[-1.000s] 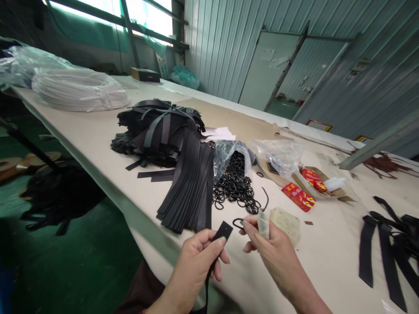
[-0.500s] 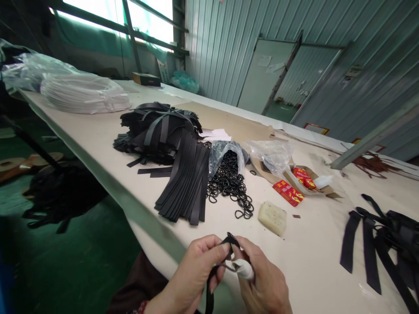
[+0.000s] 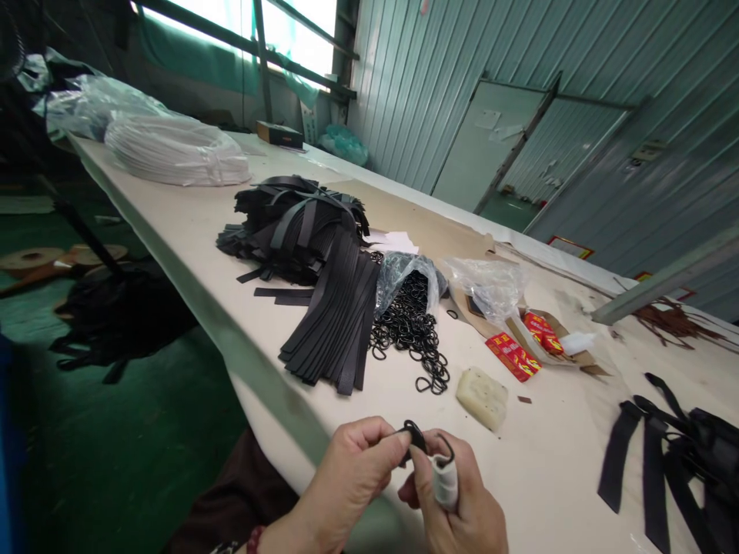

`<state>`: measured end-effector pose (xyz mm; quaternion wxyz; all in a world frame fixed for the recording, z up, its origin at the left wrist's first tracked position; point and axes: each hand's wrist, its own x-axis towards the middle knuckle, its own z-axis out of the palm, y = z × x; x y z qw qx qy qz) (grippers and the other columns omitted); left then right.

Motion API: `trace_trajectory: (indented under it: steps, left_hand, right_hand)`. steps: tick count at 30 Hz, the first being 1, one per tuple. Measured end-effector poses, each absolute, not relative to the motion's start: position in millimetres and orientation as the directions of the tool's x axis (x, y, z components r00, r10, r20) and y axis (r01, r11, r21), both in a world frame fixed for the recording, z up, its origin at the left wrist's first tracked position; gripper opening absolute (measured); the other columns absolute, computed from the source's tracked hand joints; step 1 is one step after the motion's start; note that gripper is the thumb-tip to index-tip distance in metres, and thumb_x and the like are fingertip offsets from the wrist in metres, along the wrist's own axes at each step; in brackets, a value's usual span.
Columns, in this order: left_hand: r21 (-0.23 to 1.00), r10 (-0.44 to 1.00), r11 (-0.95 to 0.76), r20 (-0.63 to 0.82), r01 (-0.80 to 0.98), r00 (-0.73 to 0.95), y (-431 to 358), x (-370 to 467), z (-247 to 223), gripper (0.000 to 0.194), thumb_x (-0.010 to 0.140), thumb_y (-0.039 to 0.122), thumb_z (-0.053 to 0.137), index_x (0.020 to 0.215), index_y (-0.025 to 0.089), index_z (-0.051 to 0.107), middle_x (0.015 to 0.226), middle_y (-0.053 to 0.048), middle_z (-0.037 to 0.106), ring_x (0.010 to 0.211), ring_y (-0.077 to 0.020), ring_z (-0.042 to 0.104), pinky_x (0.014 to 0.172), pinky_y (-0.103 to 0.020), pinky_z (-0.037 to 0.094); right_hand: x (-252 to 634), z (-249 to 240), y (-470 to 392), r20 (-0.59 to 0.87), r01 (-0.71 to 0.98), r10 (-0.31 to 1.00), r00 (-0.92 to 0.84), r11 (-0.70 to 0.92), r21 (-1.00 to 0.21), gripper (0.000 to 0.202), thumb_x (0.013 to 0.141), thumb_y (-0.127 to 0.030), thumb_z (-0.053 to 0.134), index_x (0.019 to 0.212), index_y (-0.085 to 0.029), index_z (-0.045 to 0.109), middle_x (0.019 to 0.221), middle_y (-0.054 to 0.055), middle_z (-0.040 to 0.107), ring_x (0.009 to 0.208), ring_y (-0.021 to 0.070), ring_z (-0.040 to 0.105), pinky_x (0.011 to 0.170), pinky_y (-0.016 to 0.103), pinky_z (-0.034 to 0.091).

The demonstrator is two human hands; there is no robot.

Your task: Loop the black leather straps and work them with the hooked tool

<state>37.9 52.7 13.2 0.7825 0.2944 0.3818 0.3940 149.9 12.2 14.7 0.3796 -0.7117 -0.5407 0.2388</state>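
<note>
Over the near edge of the table, my hands are close together around a black strap (image 3: 405, 457) folded at a black D-ring (image 3: 412, 425). My left hand (image 3: 358, 469) pinches the strap just below the ring. My right hand (image 3: 465, 492) holds a white-wrapped tool (image 3: 444, 483) with a thin, dark, curved end, its thumb and fingertips touching the strap too. What the tool's tip is made of, I cannot make out. Ahead lie a fanned stack of black straps (image 3: 332, 331) and a heap of loose black D-rings (image 3: 412, 312) spilling from a clear plastic bag (image 3: 396, 281).
A yellowish waxy block (image 3: 483, 398) sits right of the rings. Beyond it are red packets (image 3: 513, 355), an open carton (image 3: 569, 358) and crumpled plastic (image 3: 488, 285). More black straps (image 3: 655, 477) lie at the right. A white coil (image 3: 173, 150) stands at far left.
The tool in my right hand has turned more upright, its curved end now pointing up and away from the strap. My left hand keeps its pinch. The view has shifted slightly.
</note>
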Motion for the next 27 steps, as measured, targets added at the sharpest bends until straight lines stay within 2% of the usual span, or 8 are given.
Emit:
trace_trajectory:
  steps: [4, 9, 12, 15, 18, 23, 25, 27]
  left_hand:
    - [0.764, 0.845, 0.489, -0.295, -0.421, 0.447, 56.7, 37.7, 13.2, 0.027, 0.076, 0.031, 0.057, 0.055, 0.019, 0.046, 0.041, 0.004, 0.049, 0.041, -0.0096, 0.043, 0.045, -0.021, 0.030]
    - [0.802, 0.860, 0.467, -0.314, -0.374, 0.402, 62.7, 32.4, 14.4, 0.028, 0.075, 0.035, 0.059, 0.056, 0.017, 0.048, 0.042, 0.008, 0.037, 0.042, -0.0070, 0.032, 0.045, -0.020, 0.025]
    - [0.839, 0.855, 0.389, -0.176, -0.379, 0.489, 63.4, 24.4, 19.2, 0.027, 0.082, 0.039, 0.049, 0.067, 0.016, 0.048, 0.052, 0.006, 0.041, 0.050, -0.0083, 0.037, 0.048, -0.020, 0.027]
    - [0.869, 0.824, 0.331, -0.077, -0.367, 0.561, 62.5, 14.9, 26.6, 0.018, 0.085, 0.029, 0.042, 0.073, 0.017, 0.046, 0.064, 0.003, 0.045, 0.061, -0.0108, 0.046, 0.058, -0.022, 0.034]
    - [0.935, 0.819, 0.271, -0.099, -0.229, 0.565, 61.1, 7.3, 27.4, 0.008, 0.081, 0.020, 0.042, 0.075, 0.017, 0.046, 0.068, 0.001, 0.050, 0.067, -0.0137, 0.048, 0.065, -0.026, 0.037]
    - [0.993, 0.952, 0.081, -0.101, 0.083, 0.287, 57.4, 2.3, 10.9, 0.005, 0.071, 0.014, 0.048, 0.072, 0.019, 0.047, 0.071, 0.001, 0.050, 0.070, -0.0167, 0.047, 0.066, -0.027, 0.037]
    - [0.975, 0.997, 0.021, -0.038, 0.221, 0.074, 56.0, 1.6, 6.1, 0.012, 0.064, 0.014, 0.054, 0.064, 0.020, 0.044, 0.070, 0.001, 0.046, 0.074, -0.0186, 0.044, 0.070, -0.029, 0.035]
    - [0.972, 0.995, 0.077, -0.088, 0.224, 0.040, 54.5, 1.5, 5.2, 0.021, 0.062, 0.019, 0.059, 0.053, 0.020, 0.039, 0.064, 0.002, 0.041, 0.071, -0.0186, 0.042, 0.070, -0.030, 0.035]
  right_hand:
    - [146.1, 20.9, 16.4, -0.042, 0.476, 0.953, 0.301, -0.188, -0.859, 0.036, 0.080, -0.057, 0.045, 0.090, -0.023, 0.051, 0.047, -0.002, 0.059, 0.043, 0.0154, 0.056, 0.048, 0.022, 0.045]
    - [145.6, 16.9, 20.4, 0.029, 0.542, 0.969, 0.247, -0.114, -0.832, 0.042, 0.076, -0.060, 0.048, 0.092, -0.022, 0.057, 0.054, 0.000, 0.061, 0.046, 0.0165, 0.057, 0.052, 0.026, 0.046]
    - [145.3, 20.0, 25.6, -0.025, 0.377, 0.954, 0.298, -0.142, -0.915, 0.041, 0.076, -0.057, 0.050, 0.093, -0.020, 0.055, 0.055, 0.000, 0.062, 0.047, 0.0167, 0.058, 0.049, 0.026, 0.048]
    - [144.0, 27.4, 32.0, -0.136, 0.215, 0.939, 0.316, -0.210, -0.954, 0.045, 0.070, -0.054, 0.060, 0.094, -0.017, 0.054, 0.058, 0.001, 0.064, 0.047, 0.0172, 0.059, 0.046, 0.027, 0.050]
    - [142.0, 30.9, 33.0, -0.160, 0.225, 0.937, 0.309, -0.236, -0.945, 0.038, 0.071, -0.050, 0.062, 0.087, -0.017, 0.056, 0.055, 0.000, 0.062, 0.045, 0.0152, 0.057, 0.047, 0.026, 0.050]
    - [143.1, 15.0, 17.1, 0.192, 0.589, 0.966, 0.171, 0.056, -0.806, 0.020, 0.083, -0.039, 0.049, 0.089, -0.022, 0.058, 0.080, 0.004, 0.069, 0.064, 0.0163, 0.066, 0.054, 0.023, 0.053]
    - [147.4, 7.2, 10.7, 0.399, 0.735, 0.916, 0.037, 0.246, -0.632, 0.016, 0.086, -0.028, 0.043, 0.096, -0.023, 0.055, 0.093, 0.005, 0.070, 0.077, 0.0171, 0.067, 0.060, 0.023, 0.054]
    - [154.3, 3.1, 7.6, 0.539, 0.812, 0.829, -0.147, 0.412, -0.413, 0.018, 0.085, -0.019, 0.042, 0.100, -0.022, 0.052, 0.093, 0.007, 0.070, 0.079, 0.0169, 0.068, 0.061, 0.022, 0.054]
